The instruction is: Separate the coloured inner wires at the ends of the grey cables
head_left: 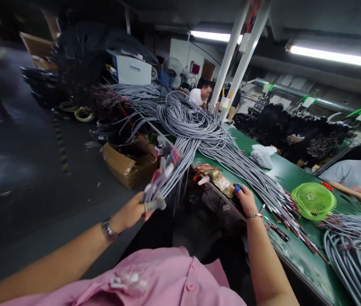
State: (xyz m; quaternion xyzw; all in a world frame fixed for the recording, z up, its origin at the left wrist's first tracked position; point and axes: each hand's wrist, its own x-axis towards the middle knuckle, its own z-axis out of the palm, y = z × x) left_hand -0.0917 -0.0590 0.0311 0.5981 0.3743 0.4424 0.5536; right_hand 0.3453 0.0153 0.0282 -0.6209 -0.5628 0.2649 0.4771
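Note:
My left hand (137,208) is closed round the ends of a bundle of grey cables (180,163), held off the table's near edge. Thin coloured wires blur near the grip, and the fingers wear pale wraps. My right hand (246,200) is at the table edge, its fingers drawn together beside a brown wrapped block (223,183). Blue shows at a fingertip; whatever those fingers pinch is hidden. Orange wires (204,169) lie left of the block. Pliers (276,227) rest on the table just right of that hand.
More grey cables (247,170) spread along the green table (309,272), with a large coil (187,114) behind. A green basket (314,199) and white plastic bag (263,155) stand right. An open cardboard box (129,165) sits on the floor. Co-workers (355,178) sit across the table.

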